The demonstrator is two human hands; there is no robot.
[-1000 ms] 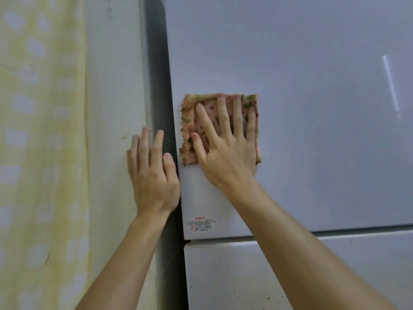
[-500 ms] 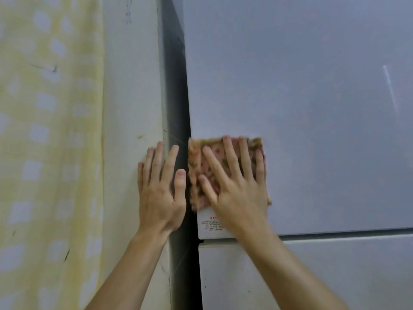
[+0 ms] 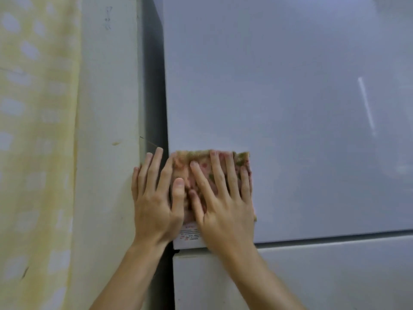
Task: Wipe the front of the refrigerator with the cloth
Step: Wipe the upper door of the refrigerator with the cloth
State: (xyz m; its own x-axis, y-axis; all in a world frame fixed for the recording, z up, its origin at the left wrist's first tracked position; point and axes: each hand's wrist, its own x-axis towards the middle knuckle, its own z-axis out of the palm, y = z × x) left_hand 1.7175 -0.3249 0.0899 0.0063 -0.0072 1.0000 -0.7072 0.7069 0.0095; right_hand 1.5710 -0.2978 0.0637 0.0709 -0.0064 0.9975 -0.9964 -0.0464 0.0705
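Refrigerator (image 3: 279, 108) front fills the right of the view, its upper door cut off at the top and right edges. Low on that door's left corner, a patterned cloth (image 3: 185, 166) lies flat under the right hand (image 3: 223, 206), fingers spread and pressing, not gripping; much of the cloth is hidden beneath it. A small label (image 3: 188, 237) under the cloth is partly covered, its print too small to read. Just beside, the left hand (image 3: 156, 202) lies open and flat, spanning the dark gap to the wall (image 3: 107, 130), its thumb overlapping the cloth's edge. A yellow curtain (image 3: 33, 153) hangs blurred at left.
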